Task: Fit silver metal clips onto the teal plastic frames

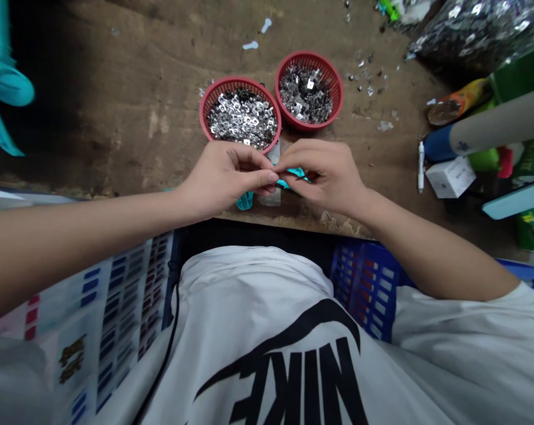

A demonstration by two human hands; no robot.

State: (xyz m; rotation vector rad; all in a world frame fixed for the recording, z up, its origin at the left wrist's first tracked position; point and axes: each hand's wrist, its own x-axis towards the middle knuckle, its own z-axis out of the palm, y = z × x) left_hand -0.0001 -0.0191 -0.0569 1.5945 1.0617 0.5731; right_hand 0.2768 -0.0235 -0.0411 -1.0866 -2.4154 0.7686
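Observation:
My left hand (231, 174) and my right hand (322, 171) meet above the table's near edge, fingertips touching. Both are closed in a pinch around a turquoise plastic piece (297, 172), most of which the fingers cover, so its kind cannot be made out. A turquoise end (244, 201) shows below my left fingers. Just beyond the hands, a red basket (204, 112) holds many small shiny metal clips (243, 115). A second red basket (340, 97), to its right, holds darker small metal parts (306, 94).
Turquoise plastic pieces (5, 88) lie at the far left. On the right are a bag of metal parts (484, 29), a bottle (457, 105), a cardboard tube (501, 121), a white box (451, 177) and a pen (421, 166). Below the table edge stand a blue crate (367, 286) and a white crate (116, 307).

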